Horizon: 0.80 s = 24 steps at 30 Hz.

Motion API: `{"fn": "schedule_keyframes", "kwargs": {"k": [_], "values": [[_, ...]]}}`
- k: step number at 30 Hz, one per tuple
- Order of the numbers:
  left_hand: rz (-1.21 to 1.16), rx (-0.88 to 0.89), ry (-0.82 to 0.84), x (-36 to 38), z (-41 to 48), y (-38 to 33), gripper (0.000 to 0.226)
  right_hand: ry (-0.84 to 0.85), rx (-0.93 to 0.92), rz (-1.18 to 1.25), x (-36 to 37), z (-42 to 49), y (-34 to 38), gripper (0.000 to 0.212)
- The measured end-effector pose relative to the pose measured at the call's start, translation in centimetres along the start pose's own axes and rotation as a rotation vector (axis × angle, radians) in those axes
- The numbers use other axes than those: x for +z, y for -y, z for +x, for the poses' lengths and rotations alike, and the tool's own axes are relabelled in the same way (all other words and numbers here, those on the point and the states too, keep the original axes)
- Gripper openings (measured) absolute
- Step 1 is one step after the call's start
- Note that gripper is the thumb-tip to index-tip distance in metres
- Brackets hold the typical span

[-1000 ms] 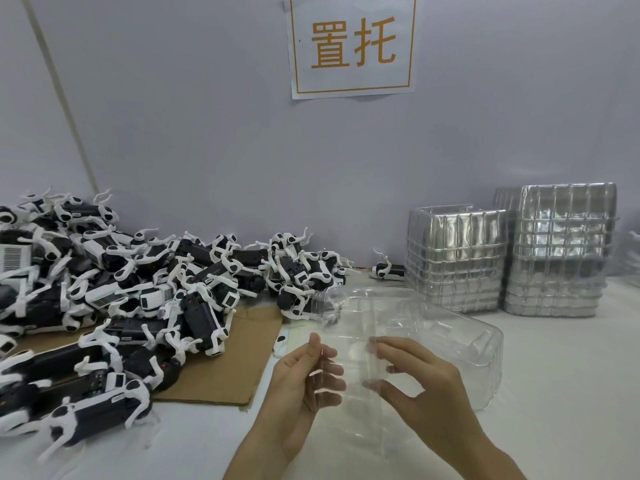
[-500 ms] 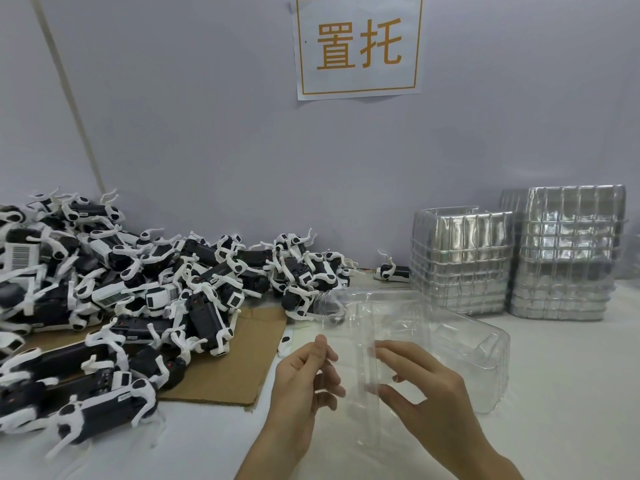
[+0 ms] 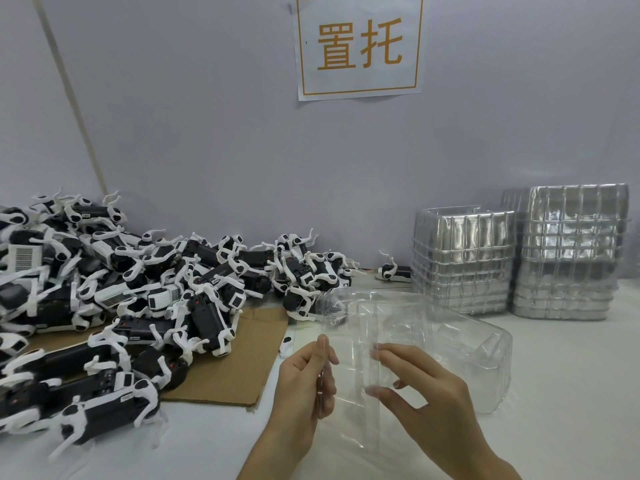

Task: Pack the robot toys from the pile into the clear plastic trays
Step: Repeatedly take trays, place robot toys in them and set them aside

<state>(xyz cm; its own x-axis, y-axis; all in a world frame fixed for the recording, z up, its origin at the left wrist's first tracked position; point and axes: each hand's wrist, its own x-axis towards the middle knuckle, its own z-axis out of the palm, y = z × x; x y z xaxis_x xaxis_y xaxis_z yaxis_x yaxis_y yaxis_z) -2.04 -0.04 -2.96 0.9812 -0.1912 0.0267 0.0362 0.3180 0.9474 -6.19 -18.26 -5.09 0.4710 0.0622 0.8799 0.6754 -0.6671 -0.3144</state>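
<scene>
A clear plastic tray [image 3: 446, 344] lies on the white table in front of me, its near end lifted between my hands. My left hand [image 3: 304, 382] pinches the tray's left edge between thumb and fingers. My right hand [image 3: 426, 393] grips the near part of the tray with curled fingers. A big pile of black-and-white robot toys [image 3: 114, 299] covers the left side of the table, partly on a sheet of cardboard [image 3: 232, 368].
Two stacks of clear trays [image 3: 464, 261] [image 3: 568, 251] stand at the back right against the wall. A single robot toy [image 3: 391, 271] lies beside the nearer stack. A small white loose part [image 3: 286, 344] lies by the cardboard edge. A paper sign [image 3: 360, 46] hangs on the wall.
Both hands keep their hold on the clear tray. The camera has shifted slightly; the hands and tray have barely moved.
</scene>
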Motion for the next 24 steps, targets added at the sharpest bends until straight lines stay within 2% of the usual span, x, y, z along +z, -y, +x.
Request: {"fn": "schedule_keyframes", "kwargs": {"k": [10,15,19,21,22,24], "values": [[-0.019,0.009,0.019,-0.4,0.2,-0.3,0.036,-0.048,-0.034,-0.031,0.0,0.1,0.1,0.035],[-0.037,0.007,0.180,-0.5,-0.3,-0.2,0.029,0.108,0.141,0.174,-0.4,0.4,0.6,0.040],[-0.059,0.028,0.385,-0.8,-0.5,-0.5,0.028,0.202,0.260,0.310,-0.9,0.6,0.6,0.044],[-0.052,0.057,0.473,-1.0,-0.7,-0.8,0.028,0.164,0.289,0.360,-1.1,0.9,0.9,0.042],[-0.047,0.085,0.466,-1.1,-0.7,-0.9,0.028,0.126,0.303,0.374,-1.2,1.0,1.0,0.041],[-0.053,0.140,0.347,-1.0,-0.5,-0.9,0.032,0.033,0.330,0.383,-1.5,1.2,0.9,0.035]]}}
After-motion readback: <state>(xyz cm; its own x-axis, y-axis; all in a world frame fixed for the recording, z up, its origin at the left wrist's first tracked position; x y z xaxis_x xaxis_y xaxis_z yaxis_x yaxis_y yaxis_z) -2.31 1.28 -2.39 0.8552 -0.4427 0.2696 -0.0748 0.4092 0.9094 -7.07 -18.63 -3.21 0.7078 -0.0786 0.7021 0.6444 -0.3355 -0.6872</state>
